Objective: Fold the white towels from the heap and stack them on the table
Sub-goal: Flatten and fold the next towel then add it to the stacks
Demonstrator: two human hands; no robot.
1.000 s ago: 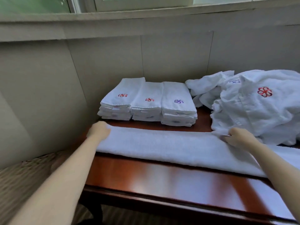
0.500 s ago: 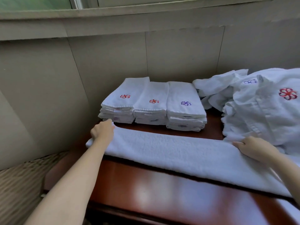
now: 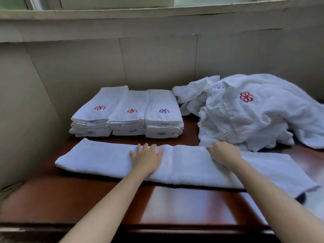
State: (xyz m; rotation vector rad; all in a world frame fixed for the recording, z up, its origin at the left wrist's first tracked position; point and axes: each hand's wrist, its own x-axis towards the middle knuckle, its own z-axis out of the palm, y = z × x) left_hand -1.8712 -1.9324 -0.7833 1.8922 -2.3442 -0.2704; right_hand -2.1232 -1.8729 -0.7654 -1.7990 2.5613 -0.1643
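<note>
I have both hands flat and spread, gripping nothing, my left hand [image 3: 146, 156] and right hand [image 3: 223, 153] pressing the long folded towel [image 3: 98, 158] across the frame's middle; I'd smooth outward before folding it across. The stacks [image 3: 128, 114] and heap [image 3: 254, 111] crowd behind, while bare tabletop [image 3: 184, 206] lies toward the lower edge.

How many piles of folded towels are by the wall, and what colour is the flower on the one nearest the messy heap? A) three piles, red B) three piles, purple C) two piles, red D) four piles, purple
B: three piles stand side by side by the wall, and the one nearest the heap has a purple flower; the other two flowers are red.
</note>
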